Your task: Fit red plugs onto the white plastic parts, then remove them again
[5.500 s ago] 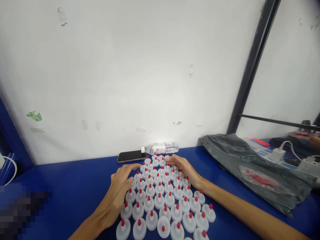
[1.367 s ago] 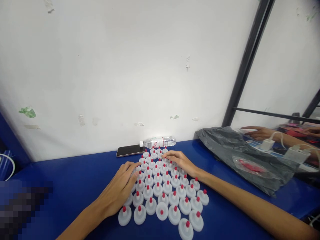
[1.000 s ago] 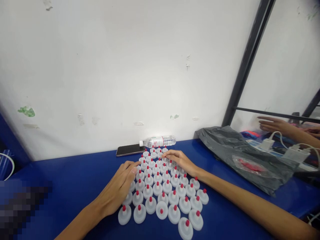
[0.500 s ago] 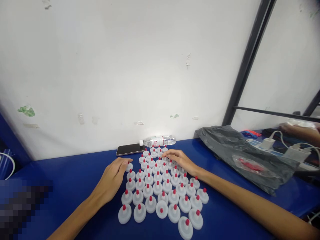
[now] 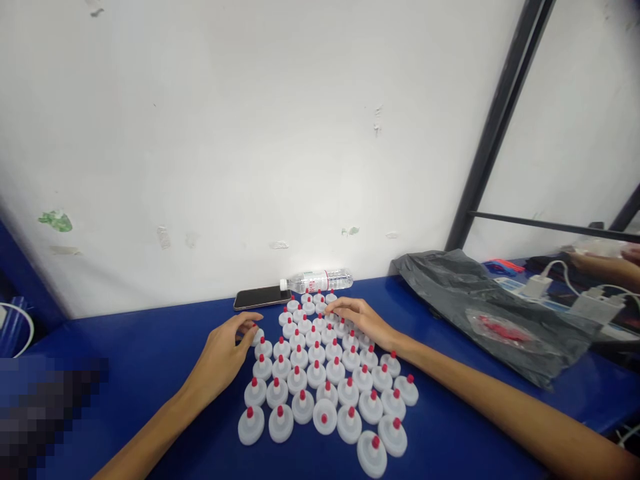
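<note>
We're looking at a right hand (image 5: 367, 323) whose fingertips vanish among the red-tipped nozzle caps (image 5: 317, 375); it hides several, so whether it grips one we can't tell. The left hand (image 5: 223, 350) partly covers the outermost cap (image 5: 259, 337), its last fingers tucked from sight, thumb and forefinger apart at the tips around that red tip (contact, we can't call). Off to the right hand's far right, a co-worker's arm (image 5: 603, 265) blurs out at the edge. Nearly every nozzle points up, long axis vertical; one, this side of both hands, aims its tip at us. That outermost cap sits right at the left thumb; the main cluster spreads between the hands and nearer us.
</note>
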Demonstrator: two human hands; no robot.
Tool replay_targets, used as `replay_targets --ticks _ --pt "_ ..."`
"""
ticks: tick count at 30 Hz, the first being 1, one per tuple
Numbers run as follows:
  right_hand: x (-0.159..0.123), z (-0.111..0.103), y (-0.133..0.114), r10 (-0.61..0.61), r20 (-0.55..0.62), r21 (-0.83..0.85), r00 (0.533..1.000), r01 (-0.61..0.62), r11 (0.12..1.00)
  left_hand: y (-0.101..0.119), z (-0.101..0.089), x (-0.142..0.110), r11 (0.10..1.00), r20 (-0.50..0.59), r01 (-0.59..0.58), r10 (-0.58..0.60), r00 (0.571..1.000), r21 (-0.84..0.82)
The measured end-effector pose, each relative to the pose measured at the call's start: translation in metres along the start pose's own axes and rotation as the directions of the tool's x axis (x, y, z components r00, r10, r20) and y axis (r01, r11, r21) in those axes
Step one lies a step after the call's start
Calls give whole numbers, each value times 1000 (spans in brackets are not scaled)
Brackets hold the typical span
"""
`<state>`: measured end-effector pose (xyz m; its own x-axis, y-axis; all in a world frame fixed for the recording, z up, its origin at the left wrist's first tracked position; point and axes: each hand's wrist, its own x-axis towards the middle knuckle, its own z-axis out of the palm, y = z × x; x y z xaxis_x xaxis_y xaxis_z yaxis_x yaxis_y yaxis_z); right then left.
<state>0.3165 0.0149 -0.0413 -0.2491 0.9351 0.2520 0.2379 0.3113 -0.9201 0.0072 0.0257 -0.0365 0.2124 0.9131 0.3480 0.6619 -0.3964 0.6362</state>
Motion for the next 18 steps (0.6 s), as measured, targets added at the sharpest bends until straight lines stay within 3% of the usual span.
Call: replay_targets --ticks 12,18 --pt "0 -1 2 3 4 3 1000 -3 1000 1 -2 -2 1000 30 18 -18 999 0" --pt "0 -1 3 -9 5 5 1000 9 1000 4 -3 -3 995 23 81 -80 997 -53"
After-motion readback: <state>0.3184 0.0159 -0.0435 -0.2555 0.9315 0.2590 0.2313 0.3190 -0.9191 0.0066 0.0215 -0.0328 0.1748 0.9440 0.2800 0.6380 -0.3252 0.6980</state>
